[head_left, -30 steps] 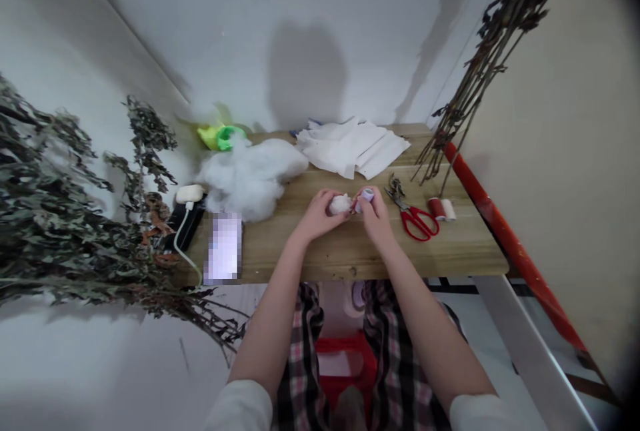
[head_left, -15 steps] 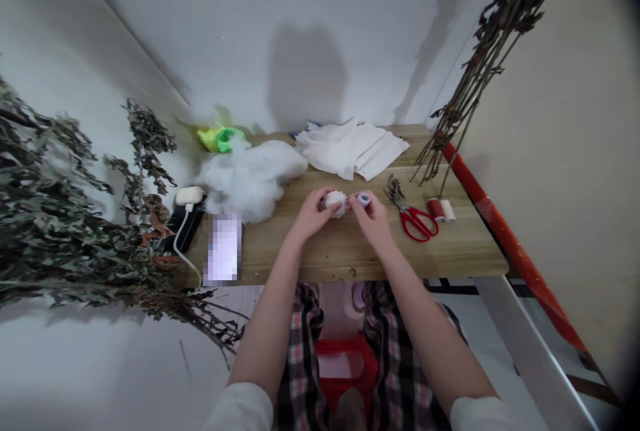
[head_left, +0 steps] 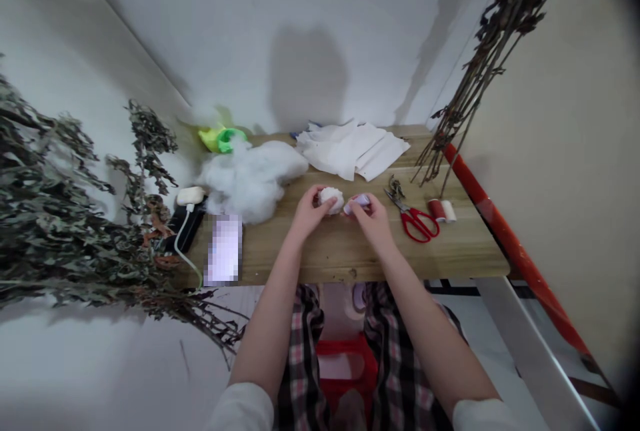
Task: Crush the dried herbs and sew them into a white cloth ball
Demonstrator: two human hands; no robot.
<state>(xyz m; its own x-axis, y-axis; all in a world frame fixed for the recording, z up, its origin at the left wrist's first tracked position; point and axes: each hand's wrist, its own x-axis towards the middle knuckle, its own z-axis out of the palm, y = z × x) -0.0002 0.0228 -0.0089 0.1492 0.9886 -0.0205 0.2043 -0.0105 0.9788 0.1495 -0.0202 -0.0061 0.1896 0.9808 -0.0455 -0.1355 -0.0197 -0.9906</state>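
Note:
Between the fingers and thumb of my left hand [head_left: 311,211] is a small white ball [head_left: 332,200], perhaps of cloth or stuffing. My right hand [head_left: 373,219] grips a pale lilac thread spool [head_left: 358,203], lying tilted toward the ball, a small gap apart from it. Any thread between the two is too fine to make out. Both hands are just above the wooden table [head_left: 330,257]. Right of my right hand lie red-handled scissors [head_left: 419,223], with a red-brown thread spool [head_left: 437,210] and a white thread spool [head_left: 449,211] beside them.
Fluffy white stuffing [head_left: 250,177] lies at the back left, white cloth pieces [head_left: 353,149] at the back. A phone-like blurred object [head_left: 223,249] and a power strip with a white charger [head_left: 190,196] are on the left. Dried plants [head_left: 75,217] hang over both sides.
The lilac spool has turned from end-on to lying sideways in my right hand. The white ball has shifted slightly left and up in my left hand.

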